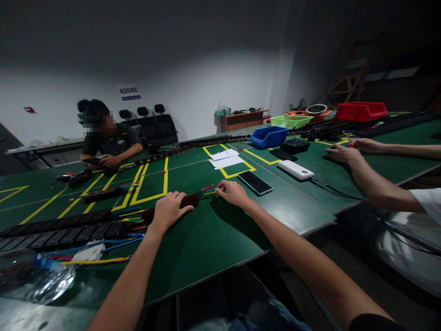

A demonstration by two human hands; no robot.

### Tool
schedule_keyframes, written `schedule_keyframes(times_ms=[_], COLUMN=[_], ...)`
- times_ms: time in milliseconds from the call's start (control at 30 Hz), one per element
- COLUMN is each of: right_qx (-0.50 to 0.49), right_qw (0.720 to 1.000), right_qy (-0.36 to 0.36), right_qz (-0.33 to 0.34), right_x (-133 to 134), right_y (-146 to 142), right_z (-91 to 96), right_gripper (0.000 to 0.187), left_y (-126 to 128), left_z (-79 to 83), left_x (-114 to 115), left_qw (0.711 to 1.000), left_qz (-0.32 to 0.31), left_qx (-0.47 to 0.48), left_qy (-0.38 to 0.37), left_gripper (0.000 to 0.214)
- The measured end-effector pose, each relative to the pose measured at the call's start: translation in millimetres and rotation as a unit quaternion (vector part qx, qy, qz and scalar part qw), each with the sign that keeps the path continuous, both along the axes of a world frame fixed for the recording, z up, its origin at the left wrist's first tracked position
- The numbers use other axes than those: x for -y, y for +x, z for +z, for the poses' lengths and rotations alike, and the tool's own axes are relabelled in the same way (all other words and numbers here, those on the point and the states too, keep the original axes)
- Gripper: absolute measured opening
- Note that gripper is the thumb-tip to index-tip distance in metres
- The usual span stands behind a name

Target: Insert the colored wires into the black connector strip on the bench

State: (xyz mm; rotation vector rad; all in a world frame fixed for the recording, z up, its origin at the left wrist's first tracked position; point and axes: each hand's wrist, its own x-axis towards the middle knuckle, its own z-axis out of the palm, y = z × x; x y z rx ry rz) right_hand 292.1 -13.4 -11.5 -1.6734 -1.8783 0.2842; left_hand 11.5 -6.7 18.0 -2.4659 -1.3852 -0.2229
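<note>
My left hand (168,210) lies over a dark red, bar-like piece (189,201) on the green table, its fingers curled round the far side and its thumb along the near side. Thin coloured wires (206,191), red, blue and yellow-green among them, come out of the piece's right end. At their tips my right hand (234,193) is closed in a pinch on the wires; its fingertips partly hide the ends. A phone (255,182) lies just beyond my right hand. Left of my left hand are rows of black modules (76,233) with coloured leads.
A plastic bottle (51,280) lies at the near left. Papers (225,159), a white power bank (295,169) and a blue bin (268,137) are farther back. A co-worker's hands (347,151) work at right; another person (108,138) sits across the table.
</note>
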Motion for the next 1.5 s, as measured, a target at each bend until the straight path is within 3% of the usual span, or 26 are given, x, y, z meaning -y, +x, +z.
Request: schedule_keyframes(times_ms=[200,333,400,600,833,1067,1333,1500], right_qx=[-0.094,-0.224,-0.242,-0.168,-0.167,-0.141,-0.104,-0.027], right_qw=[0.996,0.973,0.968,0.983,0.984,0.989,0.994,0.999], right_qy=[0.001,-0.053,-0.071,-0.069,-0.027,-0.019,-0.025,0.008], right_qz=[0.005,0.02,0.007,-0.035,-0.062,-0.029,0.023,-0.042], right_x=[-8.4,-13.6,-14.4,-13.5,-12.6,-9.5,-7.7,-6.1], right_y=[1.2,2.8,3.6,5.7,6.8,1.4,-5.5,-0.6], right_z=[-5.2,-4.9,-4.3,-5.0,-4.7,-4.6,-5.4,-4.7], right_gripper=[0.013,0.028,0.031,0.024,0.019,0.025,0.028,0.027], left_y=[9.3,15.4,18.0,22.5,20.3,9.1,-1.7,-3.5], left_z=[5.0,8.3,9.5,9.6,7.1,-7.0,-16.9,-13.5], left_x=[9.0,15.7,18.9,25.6,15.4,-6.8,-15.8,-14.2], left_qw=[1.0,0.998,0.998,0.999,0.999,0.997,0.993,0.993], left_qz=[0.013,0.026,0.025,0.0,-0.03,-0.062,-0.052,-0.049], left_qx=[-0.024,-0.029,-0.034,-0.046,-0.015,0.035,0.099,0.1], left_qy=[-0.004,-0.049,-0.052,-0.018,0.013,-0.022,-0.04,-0.042], left_gripper=[0.042,0.036,0.036,0.046,0.048,0.043,0.044,0.042])
